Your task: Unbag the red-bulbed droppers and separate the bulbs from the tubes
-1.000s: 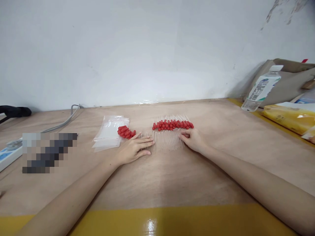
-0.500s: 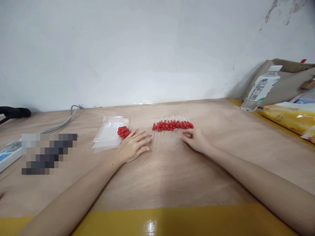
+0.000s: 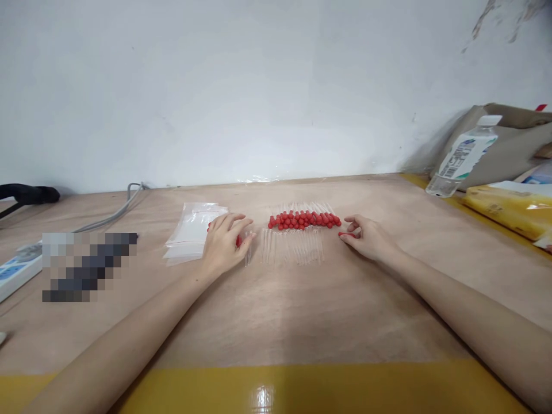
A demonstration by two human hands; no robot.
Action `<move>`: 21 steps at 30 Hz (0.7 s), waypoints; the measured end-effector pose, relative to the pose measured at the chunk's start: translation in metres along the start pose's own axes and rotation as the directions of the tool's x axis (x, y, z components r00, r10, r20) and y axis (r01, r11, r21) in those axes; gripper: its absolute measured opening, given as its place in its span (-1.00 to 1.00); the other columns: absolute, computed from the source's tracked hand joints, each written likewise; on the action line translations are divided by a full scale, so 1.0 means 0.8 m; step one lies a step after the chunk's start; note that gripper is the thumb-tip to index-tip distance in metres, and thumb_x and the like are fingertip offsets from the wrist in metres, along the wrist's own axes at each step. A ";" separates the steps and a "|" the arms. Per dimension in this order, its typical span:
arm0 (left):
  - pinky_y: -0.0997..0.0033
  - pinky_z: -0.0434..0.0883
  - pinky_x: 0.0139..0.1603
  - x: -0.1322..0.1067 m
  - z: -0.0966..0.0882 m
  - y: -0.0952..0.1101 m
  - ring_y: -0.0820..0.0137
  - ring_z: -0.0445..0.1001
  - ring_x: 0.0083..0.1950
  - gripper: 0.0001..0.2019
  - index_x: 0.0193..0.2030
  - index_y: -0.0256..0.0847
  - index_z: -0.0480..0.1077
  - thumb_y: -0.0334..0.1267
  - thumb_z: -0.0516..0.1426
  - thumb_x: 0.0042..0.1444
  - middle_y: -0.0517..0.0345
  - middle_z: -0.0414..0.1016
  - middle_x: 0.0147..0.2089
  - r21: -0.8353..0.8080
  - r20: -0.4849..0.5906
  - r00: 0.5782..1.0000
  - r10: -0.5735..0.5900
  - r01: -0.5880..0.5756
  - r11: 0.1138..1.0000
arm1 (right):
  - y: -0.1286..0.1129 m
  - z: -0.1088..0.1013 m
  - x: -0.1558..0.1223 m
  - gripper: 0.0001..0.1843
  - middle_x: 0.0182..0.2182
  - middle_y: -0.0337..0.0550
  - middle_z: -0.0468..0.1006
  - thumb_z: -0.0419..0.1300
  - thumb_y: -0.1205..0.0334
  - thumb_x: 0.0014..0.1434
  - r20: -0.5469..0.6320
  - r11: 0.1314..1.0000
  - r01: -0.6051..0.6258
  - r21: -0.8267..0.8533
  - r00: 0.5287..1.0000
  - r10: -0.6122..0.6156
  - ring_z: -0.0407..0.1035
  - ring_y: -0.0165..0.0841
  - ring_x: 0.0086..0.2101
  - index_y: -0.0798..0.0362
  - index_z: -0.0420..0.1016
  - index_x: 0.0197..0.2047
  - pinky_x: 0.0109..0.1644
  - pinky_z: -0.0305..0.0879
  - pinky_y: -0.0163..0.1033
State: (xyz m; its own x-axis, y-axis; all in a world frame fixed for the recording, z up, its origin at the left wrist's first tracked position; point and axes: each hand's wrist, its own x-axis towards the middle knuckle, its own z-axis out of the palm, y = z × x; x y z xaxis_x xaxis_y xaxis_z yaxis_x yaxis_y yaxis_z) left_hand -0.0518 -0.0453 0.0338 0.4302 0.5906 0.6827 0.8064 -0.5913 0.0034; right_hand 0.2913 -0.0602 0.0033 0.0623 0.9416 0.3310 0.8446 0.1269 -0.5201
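My right fingers (image 3: 356, 219) pinch a red bulb (image 3: 347, 234); whether my left fingers (image 3: 240, 224) grip, I can't tell. Far tubes (image 3: 304, 208) look capped, near tubes (image 3: 307, 247) bare.

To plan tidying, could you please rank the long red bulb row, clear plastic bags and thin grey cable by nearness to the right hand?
1. Red bulb row, just left
2. Plastic bags, farther left
3. Grey cable, far left

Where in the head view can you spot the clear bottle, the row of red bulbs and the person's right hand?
Clear bottle (image 3: 461, 158): head view, on its label.
Row of red bulbs (image 3: 304, 219): head view, about mid-row.
Right hand (image 3: 368, 237): head view, back of the hand.
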 end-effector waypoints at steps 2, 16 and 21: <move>0.18 0.24 0.03 0.012 0.005 0.000 0.23 0.31 -0.01 -0.77 -0.14 -0.18 0.38 -0.17 0.06 0.08 0.02 0.37 -0.07 -0.010 0.019 0.999 -0.045 0.045 0.999 | 0.003 0.002 0.001 -0.55 -0.29 -0.09 0.49 0.20 0.20 -0.05 -0.002 0.999 -0.029 0.019 1.000 0.029 0.38 -0.39 -0.45 0.14 0.33 -0.06 -0.36 0.29 -0.29; 0.18 0.27 -0.14 0.086 0.058 0.024 0.19 0.36 -0.17 -0.72 -0.37 -0.18 0.35 0.01 0.14 -0.04 0.06 0.39 -0.28 0.000 0.368 0.923 -0.116 0.125 0.992 | 0.008 -0.001 0.005 -0.49 -0.28 -0.07 0.50 0.26 0.08 -0.12 -0.019 1.000 0.003 0.014 1.000 -0.003 0.36 -0.34 -0.36 0.14 0.40 -0.10 -0.31 0.29 -0.27; 0.22 0.28 -0.17 0.082 0.068 0.026 0.24 0.37 -0.21 -0.80 -0.41 -0.22 0.33 -0.13 0.07 0.05 0.06 0.40 -0.32 -0.029 0.245 0.959 -0.144 0.156 0.987 | 0.003 0.000 0.003 -0.47 -0.25 -0.04 0.50 0.20 -0.09 -0.08 -0.082 0.999 0.024 0.022 0.996 -0.022 0.35 -0.30 -0.31 0.13 0.44 -0.13 -0.28 0.27 -0.24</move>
State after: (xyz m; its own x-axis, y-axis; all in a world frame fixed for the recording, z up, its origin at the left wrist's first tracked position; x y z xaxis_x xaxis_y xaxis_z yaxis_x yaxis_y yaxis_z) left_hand 0.0152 0.0109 0.0391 0.3954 0.7861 0.4750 0.8515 -0.5076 0.1314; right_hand 0.2933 -0.0577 0.0031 0.0870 0.9097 0.4060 0.8339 0.1565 -0.5292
